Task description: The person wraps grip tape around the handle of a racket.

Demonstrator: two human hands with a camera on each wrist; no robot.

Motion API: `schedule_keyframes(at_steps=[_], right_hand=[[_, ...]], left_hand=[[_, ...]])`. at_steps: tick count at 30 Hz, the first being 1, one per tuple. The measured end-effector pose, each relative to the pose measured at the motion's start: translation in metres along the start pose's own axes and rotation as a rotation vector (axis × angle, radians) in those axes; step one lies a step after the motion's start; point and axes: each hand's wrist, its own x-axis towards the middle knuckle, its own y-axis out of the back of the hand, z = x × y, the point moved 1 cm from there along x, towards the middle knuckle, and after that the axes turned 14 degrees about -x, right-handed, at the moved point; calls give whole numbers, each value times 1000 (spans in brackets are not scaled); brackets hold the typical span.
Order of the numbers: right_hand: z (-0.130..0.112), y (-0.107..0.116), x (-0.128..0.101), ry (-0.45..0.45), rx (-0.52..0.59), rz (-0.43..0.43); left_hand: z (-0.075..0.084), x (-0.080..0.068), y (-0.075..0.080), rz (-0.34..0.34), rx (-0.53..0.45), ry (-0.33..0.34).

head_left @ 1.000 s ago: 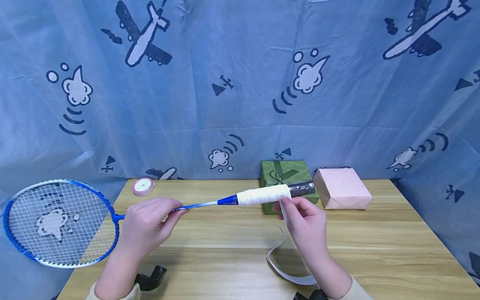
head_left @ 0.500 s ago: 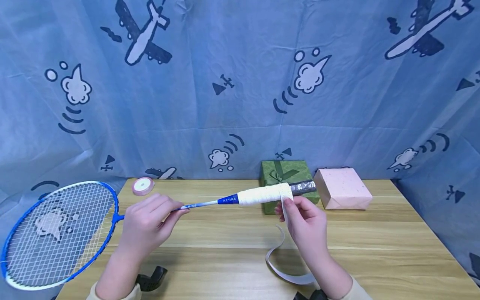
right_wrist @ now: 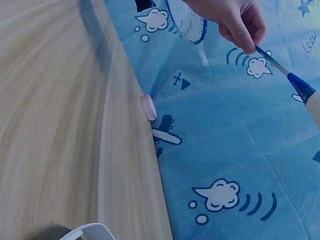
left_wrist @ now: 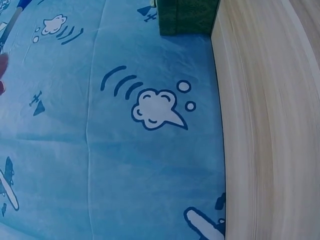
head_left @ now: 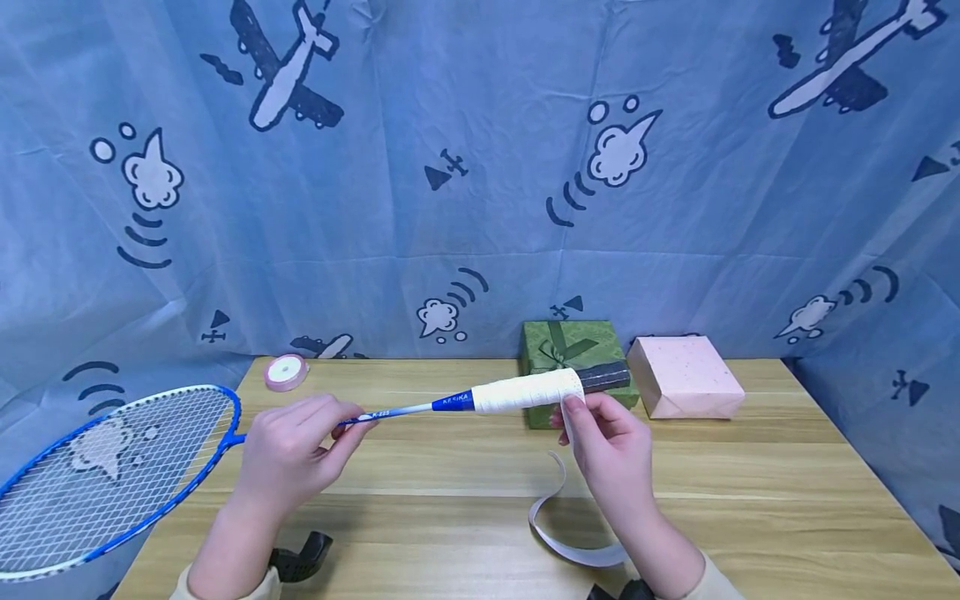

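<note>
Racket, grip tape in hands

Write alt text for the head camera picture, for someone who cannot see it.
Two hands hold a blue badminton racket above a wooden table: the left hand grips the shaft, the right hand pinches white grip tape at the handle. Behind sit a green gift box, a pink box and a ribbon spool.
</note>
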Motion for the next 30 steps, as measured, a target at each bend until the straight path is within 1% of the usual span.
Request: schedule_keyframes(at_steps=[3, 6, 11, 17, 20, 26, 30], right_hand=[[1, 0, 0, -9, -20, 5], [1, 0, 0, -24, -38, 13], [0, 0, 1, -41, -50, 19], [0, 0, 1, -43, -41, 8], [0, 0, 1, -50, -49, 8], [1, 1, 0, -76, -75, 20], [1, 0, -1, -86, -93, 26]], left_hand=[[0, -1, 0, -11, 0, 11], [-1, 0, 0, -8, -7, 0], [-1, 1, 1, 23, 15, -32], [0, 2, 0, 51, 72, -37], [0, 1, -2, 43, 82, -30], [0, -1, -2, 21, 80, -39], [0, -1, 0, 3, 75, -18]])
